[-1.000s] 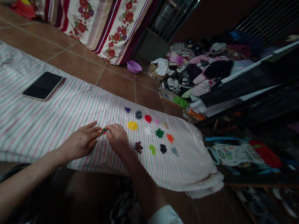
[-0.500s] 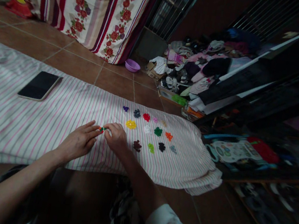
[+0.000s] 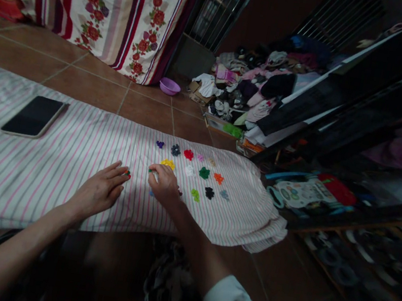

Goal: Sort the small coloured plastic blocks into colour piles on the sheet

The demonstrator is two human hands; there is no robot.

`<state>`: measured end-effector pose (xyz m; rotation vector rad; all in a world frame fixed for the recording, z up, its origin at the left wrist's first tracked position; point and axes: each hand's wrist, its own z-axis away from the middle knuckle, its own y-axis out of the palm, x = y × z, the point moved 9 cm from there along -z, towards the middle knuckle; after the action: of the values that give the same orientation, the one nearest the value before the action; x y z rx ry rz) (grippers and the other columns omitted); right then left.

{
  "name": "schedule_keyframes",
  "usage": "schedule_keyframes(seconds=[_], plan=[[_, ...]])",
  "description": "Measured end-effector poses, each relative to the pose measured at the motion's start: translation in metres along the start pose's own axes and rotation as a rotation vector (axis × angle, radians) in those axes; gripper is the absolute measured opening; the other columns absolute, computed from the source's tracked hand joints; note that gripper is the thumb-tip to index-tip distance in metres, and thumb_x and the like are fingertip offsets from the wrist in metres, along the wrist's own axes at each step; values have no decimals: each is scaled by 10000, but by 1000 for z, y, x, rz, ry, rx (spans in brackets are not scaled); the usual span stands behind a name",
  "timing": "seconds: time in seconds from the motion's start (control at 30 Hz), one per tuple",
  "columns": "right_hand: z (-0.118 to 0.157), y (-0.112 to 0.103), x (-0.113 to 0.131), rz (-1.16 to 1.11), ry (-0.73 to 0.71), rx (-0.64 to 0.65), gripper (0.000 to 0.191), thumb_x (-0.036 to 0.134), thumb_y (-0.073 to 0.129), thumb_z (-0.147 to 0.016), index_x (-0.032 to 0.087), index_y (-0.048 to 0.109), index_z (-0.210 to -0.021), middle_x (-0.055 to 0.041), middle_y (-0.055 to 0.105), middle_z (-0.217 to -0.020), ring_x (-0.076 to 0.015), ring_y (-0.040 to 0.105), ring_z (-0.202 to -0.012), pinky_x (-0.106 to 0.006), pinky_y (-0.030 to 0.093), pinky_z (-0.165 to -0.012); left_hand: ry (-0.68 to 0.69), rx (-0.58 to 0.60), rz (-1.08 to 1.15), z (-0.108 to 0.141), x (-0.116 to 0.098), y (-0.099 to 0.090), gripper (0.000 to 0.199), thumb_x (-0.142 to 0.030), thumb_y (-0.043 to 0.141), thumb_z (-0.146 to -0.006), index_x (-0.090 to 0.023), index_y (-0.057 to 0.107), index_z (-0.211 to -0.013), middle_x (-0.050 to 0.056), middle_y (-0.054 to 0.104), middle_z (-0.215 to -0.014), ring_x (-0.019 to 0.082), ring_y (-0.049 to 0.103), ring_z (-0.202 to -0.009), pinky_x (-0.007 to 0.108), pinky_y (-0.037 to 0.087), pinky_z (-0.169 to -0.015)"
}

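The left hand [image 3: 102,188] has its fingers stretched, their tips touching a tiny red-and-green piece [image 3: 127,173]; I cannot tell whether it is gripped. The right hand [image 3: 163,184], fingers curled, pinches a small green piece [image 3: 150,170]. Knobbly little heaps, among them a yellow heap [image 3: 168,163] and a lime heap [image 3: 195,195], dot the wrinkled, striped cloth [image 3: 81,151]. Farther left lies a flat, round-cornered smartphone [image 3: 33,116]; beyond, a smooth purple basin [image 3: 169,86] rests on floor tiles [image 3: 146,110].

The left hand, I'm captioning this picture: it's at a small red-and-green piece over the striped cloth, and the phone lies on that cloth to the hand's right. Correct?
Not quite: the head view shows the phone to the left of the left hand. It does lie on the striped cloth, and the hand is at the small red-and-green piece.
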<state>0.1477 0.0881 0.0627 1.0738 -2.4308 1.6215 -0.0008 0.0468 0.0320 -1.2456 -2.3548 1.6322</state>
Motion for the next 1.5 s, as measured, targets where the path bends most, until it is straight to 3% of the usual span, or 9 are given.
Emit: schedule_keyframes(seconds=[0.2,0.43,0.6,0.93,1.5], plan=[[7,-38,-40,9,86,-86,209,179,456,-794,195,627,-912,-60,678,-892,-197,600,-867,-332,465,-835,-9,0,3,-2,-1,1,376,-277,393,-902,-124,632,-1148,129,595,-1280,296,418,-1313,493,429,-1055],[18,-93,-118,192,266,-163,229,218,463,-781,188,654,-903,-72,685,-885,-215,599,-833,-350,461,-806,-26,-33,17,-1,3,1,366,-278,395,-897,-163,628,-1155,106,605,-1268,277,448,-1293,482,449,-1042],[29,-117,-162,363,322,-194,192,214,481,-768,203,659,-841,-77,667,-868,-241,555,-851,-377,433,-820,-24,-31,-2,-1,2,1,363,-283,397,-901,-151,633,-1142,112,608,-1264,284,454,-1288,484,454,-1037],[39,-104,-199,416,339,-168,189,186,510,-741,194,678,-828,-95,632,-973,-252,508,-989,-404,405,-892,-4,-29,-30,-1,-1,0,367,-268,381,-914,-126,632,-1141,122,613,-1252,277,468,-1277,464,468,-1027],[41,-98,-199,487,430,-111,240,195,487,-781,163,697,-893,-108,633,-1057,-246,488,-1028,-367,372,-913,3,-40,-14,-1,0,-1,363,-253,393,-909,-114,643,-1134,131,620,-1239,290,474,-1270,479,464,-1023]])
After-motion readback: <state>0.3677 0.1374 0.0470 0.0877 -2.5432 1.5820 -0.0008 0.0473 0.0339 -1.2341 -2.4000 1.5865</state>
